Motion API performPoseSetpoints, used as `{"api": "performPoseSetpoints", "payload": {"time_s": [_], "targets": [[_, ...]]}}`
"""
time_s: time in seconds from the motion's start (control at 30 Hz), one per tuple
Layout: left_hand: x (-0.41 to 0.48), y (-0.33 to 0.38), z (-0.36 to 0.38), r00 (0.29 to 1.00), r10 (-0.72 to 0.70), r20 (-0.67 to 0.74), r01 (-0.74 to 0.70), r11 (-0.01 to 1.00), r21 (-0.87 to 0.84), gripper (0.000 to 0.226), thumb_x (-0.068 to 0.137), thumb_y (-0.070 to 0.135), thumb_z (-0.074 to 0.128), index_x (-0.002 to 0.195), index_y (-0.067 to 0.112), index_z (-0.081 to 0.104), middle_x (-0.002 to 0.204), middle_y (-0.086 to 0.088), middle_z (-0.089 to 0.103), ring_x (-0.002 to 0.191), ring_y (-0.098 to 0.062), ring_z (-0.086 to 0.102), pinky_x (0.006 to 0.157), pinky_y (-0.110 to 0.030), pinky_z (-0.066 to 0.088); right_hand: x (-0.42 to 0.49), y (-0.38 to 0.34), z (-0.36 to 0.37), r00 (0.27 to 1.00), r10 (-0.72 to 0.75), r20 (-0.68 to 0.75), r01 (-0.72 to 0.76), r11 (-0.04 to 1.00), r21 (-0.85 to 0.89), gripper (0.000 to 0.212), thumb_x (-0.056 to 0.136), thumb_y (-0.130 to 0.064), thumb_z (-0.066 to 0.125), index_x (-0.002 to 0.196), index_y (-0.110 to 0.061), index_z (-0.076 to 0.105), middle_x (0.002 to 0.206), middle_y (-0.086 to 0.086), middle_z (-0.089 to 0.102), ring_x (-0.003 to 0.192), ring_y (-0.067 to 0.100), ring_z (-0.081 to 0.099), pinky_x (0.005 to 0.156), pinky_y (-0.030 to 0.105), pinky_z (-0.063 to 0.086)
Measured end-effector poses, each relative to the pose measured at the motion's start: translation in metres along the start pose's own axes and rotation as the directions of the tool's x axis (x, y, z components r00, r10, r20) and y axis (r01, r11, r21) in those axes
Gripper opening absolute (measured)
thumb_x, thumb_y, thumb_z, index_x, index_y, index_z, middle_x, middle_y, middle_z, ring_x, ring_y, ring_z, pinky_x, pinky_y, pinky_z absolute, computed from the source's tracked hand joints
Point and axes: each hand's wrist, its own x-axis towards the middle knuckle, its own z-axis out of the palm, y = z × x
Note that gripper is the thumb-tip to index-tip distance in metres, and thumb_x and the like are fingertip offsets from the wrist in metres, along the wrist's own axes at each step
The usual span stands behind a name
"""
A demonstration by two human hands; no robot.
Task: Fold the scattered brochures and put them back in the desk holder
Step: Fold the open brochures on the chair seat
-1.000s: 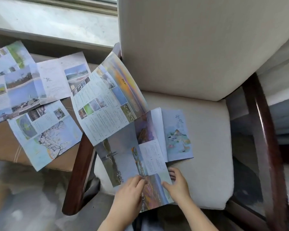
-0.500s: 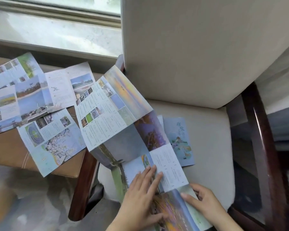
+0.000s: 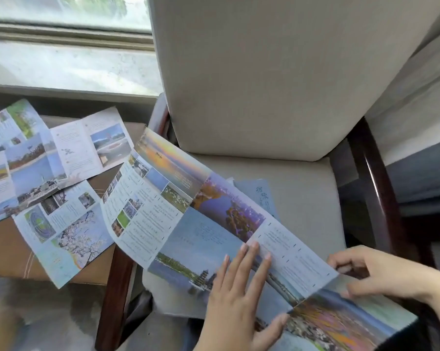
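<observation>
1. The beige upholstered armchair with dark wooden arms (image 3: 264, 72) fills the centre. Its seat cushion (image 3: 310, 203) carries the work.
2. A brown flat table top (image 3: 6, 252) stands just beside the chair's left arm, below a pale stone window sill (image 3: 69, 67).
3. The long unfolded brochure with photo panels and text columns (image 3: 188, 224) lies diagonally across the seat. One end overhangs the seat's left edge and reaches above the table top. The other end runs past the seat's front edge, towards me.
4. Three more open photo brochures overlap on the table top: one at the left edge (image 3: 18, 168), one with white pages at the rear (image 3: 92, 145), one with a blossom picture at the front edge (image 3: 67, 231).
5. A small folded pale-blue brochure (image 3: 263, 196) lies on the seat, partly under the long brochure.
6. My left hand (image 3: 236, 295) rests flat on the long brochure near the seat's front edge, fingers straight and released, thumb spread.
7. My right hand (image 3: 381, 274) grasps the long brochure at its right edge beside a crease, fingers curled at the edge and thumb on the printed face.
</observation>
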Motion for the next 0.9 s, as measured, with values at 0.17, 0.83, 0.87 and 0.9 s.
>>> {"api": "performPoseSetpoints", "payload": {"time_s": [0.17,0.83,0.87,0.9], "targets": [[0.015,0.016,0.023,0.993,-0.102,0.066,0.107,0.990,-0.086,0.088,0.079,0.073,0.043,0.150,0.027,0.020,0.160,0.002,0.017,0.148,-0.018,0.015,0.117,-0.039,0.027,0.004,-0.021,-0.021,0.997,-0.005,-0.079,0.005,1.000,0.002,0.029,0.084,-0.033,0.071,0.112,-0.026,0.067,0.112,0.001,0.072,0.102,0.021,0.069,0.089,0.033,0.054],[0.065,-0.048,0.167,0.975,-0.174,0.139,0.164,0.983,0.079,0.103,0.078,0.079,0.036,0.152,0.011,0.012,0.162,-0.006,0.008,0.149,-0.023,0.004,0.118,-0.042,0.007,0.170,0.076,-0.080,0.735,0.097,-0.671,-0.188,0.980,-0.064,0.024,0.075,0.004,0.054,0.066,-0.018,0.058,0.068,-0.002,0.058,0.064,0.014,0.051,0.057,0.027,0.039],[0.066,-0.049,0.172,0.972,-0.190,0.136,0.179,0.980,0.090,0.104,0.078,0.080,0.036,0.152,0.011,0.012,0.161,-0.006,0.008,0.149,-0.024,0.004,0.119,-0.042,0.007,0.171,0.080,-0.080,0.727,0.059,-0.685,-0.146,0.987,-0.070,0.022,0.077,0.001,0.057,0.076,-0.020,0.062,0.077,-0.002,0.063,0.072,0.014,0.056,0.066,0.029,0.045],[0.067,-0.050,0.176,0.969,-0.204,0.139,0.191,0.976,0.103,0.105,0.077,0.080,0.036,0.151,0.010,0.012,0.161,-0.007,0.008,0.149,-0.024,0.004,0.119,-0.043,0.007,0.172,0.082,-0.078,0.727,0.033,-0.686,-0.125,0.988,-0.085,0.019,0.079,-0.003,0.059,0.084,-0.021,0.064,0.085,-0.001,0.066,0.079,0.016,0.060,0.073,0.032,0.048]]}}
